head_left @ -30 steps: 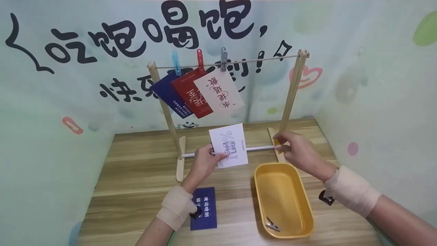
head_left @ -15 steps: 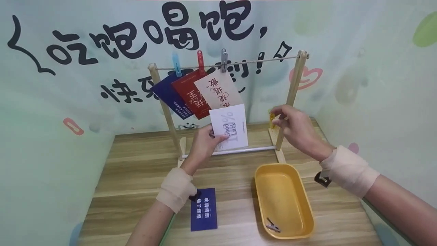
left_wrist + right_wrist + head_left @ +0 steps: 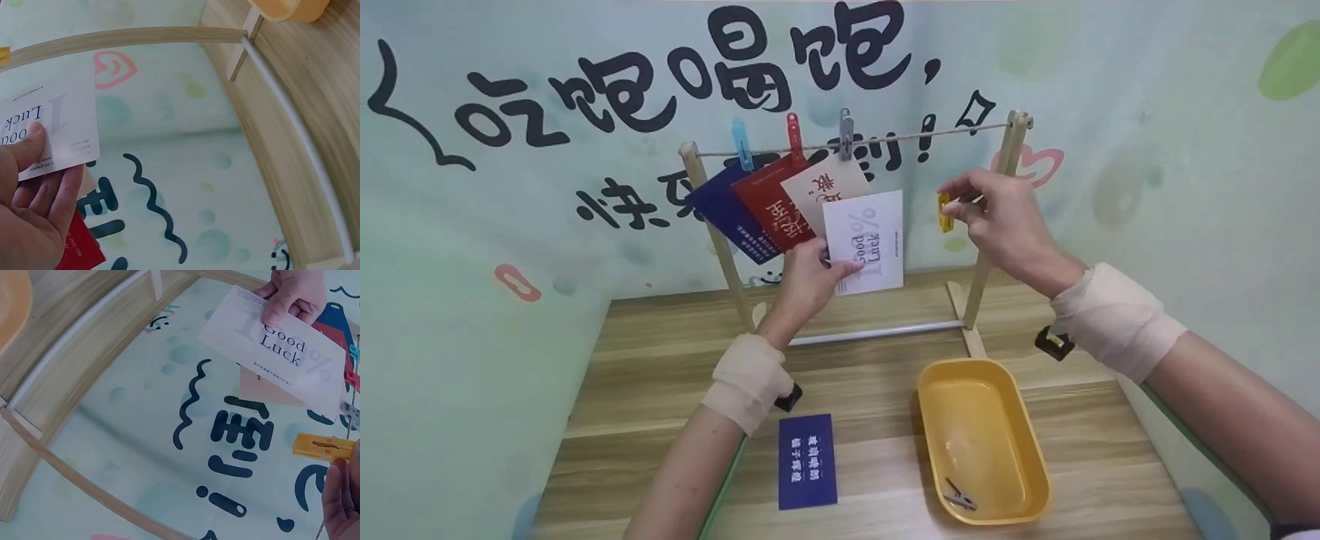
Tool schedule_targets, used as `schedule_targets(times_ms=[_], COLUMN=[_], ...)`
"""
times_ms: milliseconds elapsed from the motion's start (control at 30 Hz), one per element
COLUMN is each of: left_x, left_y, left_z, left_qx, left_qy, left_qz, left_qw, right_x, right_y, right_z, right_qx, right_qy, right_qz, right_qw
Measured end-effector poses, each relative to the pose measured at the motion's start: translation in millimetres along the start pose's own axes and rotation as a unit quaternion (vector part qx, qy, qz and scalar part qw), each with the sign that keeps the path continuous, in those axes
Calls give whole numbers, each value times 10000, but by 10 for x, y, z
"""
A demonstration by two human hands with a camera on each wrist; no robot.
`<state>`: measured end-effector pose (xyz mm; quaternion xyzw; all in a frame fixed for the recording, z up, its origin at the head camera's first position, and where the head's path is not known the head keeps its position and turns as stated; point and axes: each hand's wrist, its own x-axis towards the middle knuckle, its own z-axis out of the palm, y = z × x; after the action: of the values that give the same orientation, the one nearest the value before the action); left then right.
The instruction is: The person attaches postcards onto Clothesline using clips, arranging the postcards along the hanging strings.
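My left hand (image 3: 808, 281) pinches a white "Good Luck" card (image 3: 881, 240) by its lower left edge, thumb on the printed front. The card stands in front of the hanging cards and covers part of the cream one. To its right, my right hand (image 3: 1009, 217) holds a yellow clothespin (image 3: 320, 447) between thumb and fingers, below the rope (image 3: 930, 136). On that rope, a light blue clothespin (image 3: 742, 145), a red clothespin (image 3: 794, 140) and a grey clothespin (image 3: 846, 136) bear a blue card (image 3: 727, 202), a red card (image 3: 765, 193) and a cream card (image 3: 814, 180).
Wooden posts, including the right post (image 3: 982, 277), carry the rope, with a white bar (image 3: 877, 332) joining them low down. A yellow tray (image 3: 982, 420) on the table contains a grey clothespin (image 3: 960, 496). Left of it lies a dark blue card (image 3: 808, 461).
Both hands have risen. The left brought the white card up in front of the cream card; the right lifted the yellow clothespin from near the right post's foot, up and leftward.
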<state>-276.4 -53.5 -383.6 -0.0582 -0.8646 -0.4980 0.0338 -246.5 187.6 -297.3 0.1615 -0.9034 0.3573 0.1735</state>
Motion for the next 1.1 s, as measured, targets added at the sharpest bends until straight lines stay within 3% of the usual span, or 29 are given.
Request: schedule_targets(times_ms=[333, 533, 667, 767, 967, 1100], left_x=[131, 213, 267, 295, 310, 308], left_y=[162, 249, 272, 260, 198, 177], left_z=[-59, -18, 33, 66, 107, 104], left_qx=[35, -130, -410, -550, -606, -625], left_qy=[9, 95, 78, 27, 80, 192], left_qz=[21, 115, 120, 59, 71, 91], left_qw=[10000, 9998, 9991, 9985, 9981, 9978], right_x=[297, 540, 679, 761, 852, 899], right_y=[-141, -313, -400, -447, -491, -482], right_z=[-75, -143, -180, -184, -160, -135], right_qx=[623, 1402, 1634, 1489, 657, 683], right_qy=[266, 436, 594, 654, 728, 819], right_qz=[324, 616, 794, 1013, 1512, 1610], right_qw=[9972, 9872, 9816, 9815, 9836, 9812])
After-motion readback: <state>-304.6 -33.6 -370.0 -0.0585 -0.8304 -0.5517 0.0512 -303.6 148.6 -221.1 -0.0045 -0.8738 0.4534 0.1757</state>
